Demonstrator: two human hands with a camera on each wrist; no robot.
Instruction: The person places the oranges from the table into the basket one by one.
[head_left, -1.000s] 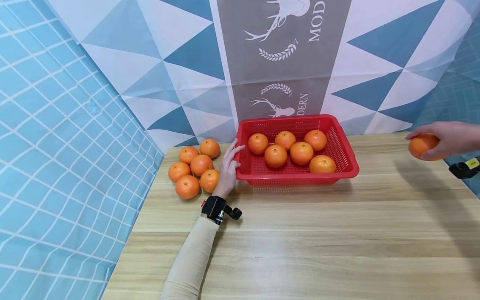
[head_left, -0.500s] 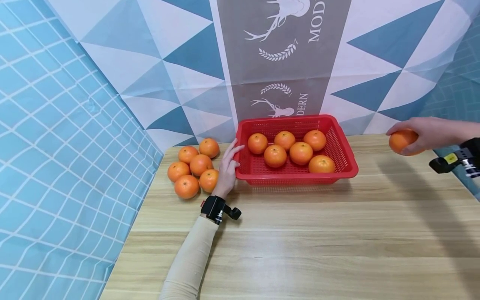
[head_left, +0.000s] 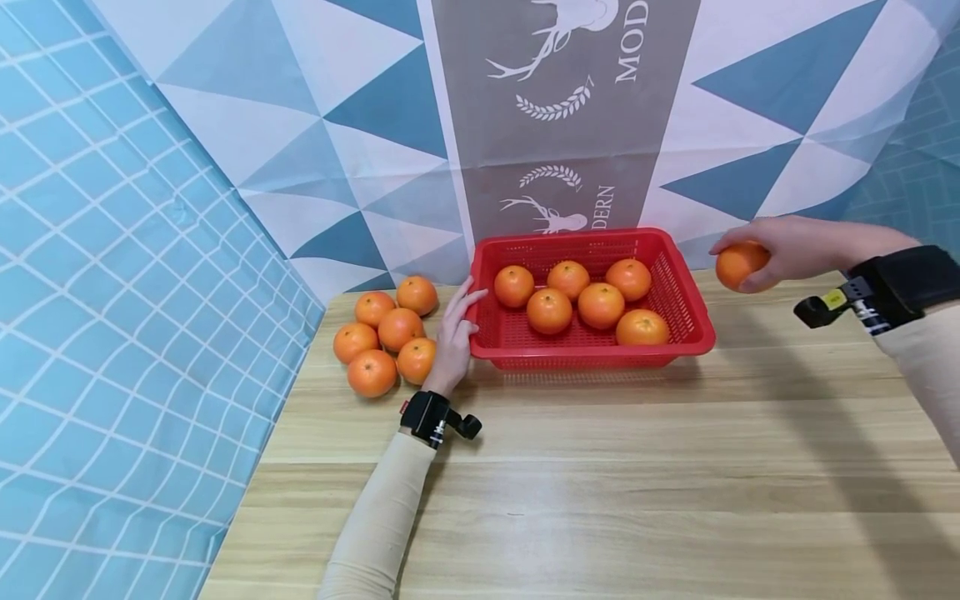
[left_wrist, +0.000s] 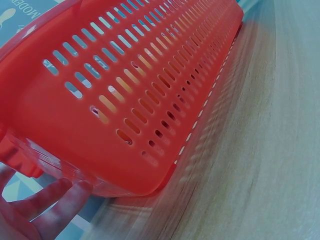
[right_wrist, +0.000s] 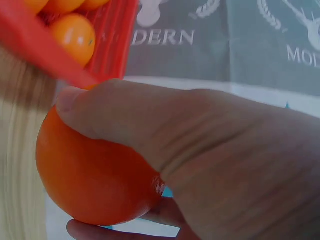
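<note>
A red perforated plastic basket (head_left: 592, 360) holds several oranges and stands at the back of the table. My left hand (head_left: 452, 346) touches its left end, the fingers fairly straight; in the left wrist view the fingertips (left_wrist: 75, 192) rest against the end wall. Just right of the basket, above the table, my right hand (head_left: 798, 248) grips an orange (head_left: 741, 265). In the right wrist view the thumb lies over that orange (right_wrist: 95, 170) and fingers show beneath it, with the basket rim close by.
Several loose oranges (head_left: 400, 329) sit in a cluster on the table, left of my left hand. A patterned cloth wall (head_left: 555, 125) rises right behind the basket. Blue gridded cloth (head_left: 135, 317) borders the table's left side. Wooden tabletop (head_left: 600, 500) lies in front.
My right hand has moved left with its orange, from the right edge of the view to beside the basket. The left hand and the basket have stayed in place.
</note>
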